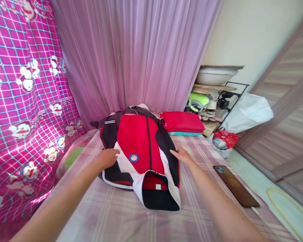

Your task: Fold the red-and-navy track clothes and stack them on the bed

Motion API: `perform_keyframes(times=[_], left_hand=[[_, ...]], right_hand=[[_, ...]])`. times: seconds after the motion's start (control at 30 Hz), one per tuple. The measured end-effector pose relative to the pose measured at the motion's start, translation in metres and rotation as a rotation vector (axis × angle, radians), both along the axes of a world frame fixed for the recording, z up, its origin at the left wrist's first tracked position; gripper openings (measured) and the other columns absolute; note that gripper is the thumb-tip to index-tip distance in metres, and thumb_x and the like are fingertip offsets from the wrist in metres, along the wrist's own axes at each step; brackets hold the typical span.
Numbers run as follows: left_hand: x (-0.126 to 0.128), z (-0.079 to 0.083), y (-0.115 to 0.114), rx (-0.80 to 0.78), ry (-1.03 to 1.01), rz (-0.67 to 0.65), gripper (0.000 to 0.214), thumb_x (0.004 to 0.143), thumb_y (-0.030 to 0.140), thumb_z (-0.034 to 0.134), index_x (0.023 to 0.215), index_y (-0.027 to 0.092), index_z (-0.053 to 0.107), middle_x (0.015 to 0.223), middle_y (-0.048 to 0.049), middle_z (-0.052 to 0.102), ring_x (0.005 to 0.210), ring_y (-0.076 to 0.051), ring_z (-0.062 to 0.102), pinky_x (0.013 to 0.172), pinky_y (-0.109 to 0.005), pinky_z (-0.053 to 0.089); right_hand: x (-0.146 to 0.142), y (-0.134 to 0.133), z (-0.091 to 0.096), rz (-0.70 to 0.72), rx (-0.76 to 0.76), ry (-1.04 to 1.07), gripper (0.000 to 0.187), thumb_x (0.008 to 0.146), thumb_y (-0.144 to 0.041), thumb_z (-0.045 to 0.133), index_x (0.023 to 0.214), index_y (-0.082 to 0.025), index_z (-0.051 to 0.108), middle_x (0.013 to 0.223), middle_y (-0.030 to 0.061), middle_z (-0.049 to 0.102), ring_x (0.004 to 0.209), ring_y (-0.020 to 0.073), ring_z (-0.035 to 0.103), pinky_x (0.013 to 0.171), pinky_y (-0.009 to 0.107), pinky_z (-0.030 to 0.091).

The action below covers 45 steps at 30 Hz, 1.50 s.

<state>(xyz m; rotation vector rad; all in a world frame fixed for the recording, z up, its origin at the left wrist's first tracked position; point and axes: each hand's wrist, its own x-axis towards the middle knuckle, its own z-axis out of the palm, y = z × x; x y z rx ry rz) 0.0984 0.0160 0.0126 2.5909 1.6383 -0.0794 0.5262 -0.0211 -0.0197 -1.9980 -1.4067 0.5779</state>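
Observation:
A red, black and white zip jacket [137,141] lies front up on the bed, its collar towards me and a round blue-rimmed badge on its chest. The zip looks closed, and the red lining shows inside the neck opening. My left hand [109,158] grips the jacket's left side at the black and white sleeve, fingers curled onto the cloth. At the opposite edge, my right hand [182,155] pinches the black sleeve between thumb and fingers. Dark clothing [116,117] lies behind the jacket's far end, partly hidden by it.
A folded red garment [181,121] rests on a teal one behind right. A phone [236,186] with a cable lies on the checked bedsheet [192,205] near its right edge. Lilac curtains [138,57] hang behind; a rack [232,101] and white bag [249,112] stand right.

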Motion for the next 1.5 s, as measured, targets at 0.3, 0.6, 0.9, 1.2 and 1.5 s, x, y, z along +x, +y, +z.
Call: perform_keyframes(times=[0.3, 0.6, 0.9, 1.2, 1.5], left_hand=[[0.037, -0.043, -0.016, 0.057, -0.045, 0.082, 0.052, 0.094, 0.047, 0.049, 0.143, 0.030, 0.049, 0.153, -0.0099, 0.047, 0.140, -0.027, 0.044, 0.109, -0.046, 0.042], [0.030, -0.075, -0.019, 0.196, -0.107, 0.082, 0.051, 0.097, 0.045, 0.042, 0.144, 0.028, 0.050, 0.154, -0.0102, 0.046, 0.142, -0.030, 0.041, 0.113, -0.058, 0.035], [0.033, -0.069, -0.023, 0.152, -0.108, 0.104, 0.054, 0.097, 0.047, 0.040, 0.147, 0.028, 0.047, 0.157, -0.0111, 0.042, 0.144, -0.031, 0.038, 0.114, -0.059, 0.033], [0.042, -0.051, -0.034, 0.090, -0.106, 0.134, 0.053, 0.098, 0.044, 0.040, 0.148, 0.026, 0.046, 0.159, -0.0113, 0.039, 0.147, -0.030, 0.034, 0.117, -0.058, 0.029], [0.043, -0.048, -0.036, 0.069, -0.107, 0.144, 0.054, 0.099, 0.043, 0.040, 0.149, 0.024, 0.044, 0.160, -0.0116, 0.038, 0.147, -0.029, 0.033, 0.118, -0.059, 0.026]], right_hand=[[0.038, -0.017, 0.002, -0.298, -0.036, -0.112, 0.042, 0.084, -0.029, 0.052, 0.121, -0.017, 0.069, 0.113, 0.0140, 0.073, 0.109, 0.0304, 0.068, 0.092, 0.038, 0.052], [0.069, -0.053, -0.011, -0.303, -0.199, -0.346, 0.050, 0.088, -0.033, 0.050, 0.133, -0.012, 0.061, 0.127, 0.0172, 0.068, 0.117, 0.0313, 0.064, 0.097, 0.041, 0.050], [0.012, -0.059, 0.012, -0.161, 0.087, -0.345, 0.052, 0.087, -0.037, 0.057, 0.134, -0.016, 0.058, 0.140, 0.0181, 0.057, 0.134, 0.0323, 0.050, 0.109, 0.046, 0.042], [-0.110, -0.107, 0.058, 0.801, 0.085, -0.120, 0.067, 0.077, -0.041, 0.074, 0.139, -0.028, 0.057, 0.141, 0.0089, 0.060, 0.129, 0.0283, 0.056, 0.108, 0.044, 0.044], [-0.107, -0.092, 0.026, 0.642, 0.021, -0.323, 0.042, 0.078, -0.007, 0.050, 0.099, -0.030, 0.077, 0.107, -0.0015, 0.077, 0.102, 0.0202, 0.070, 0.088, 0.030, 0.051]])
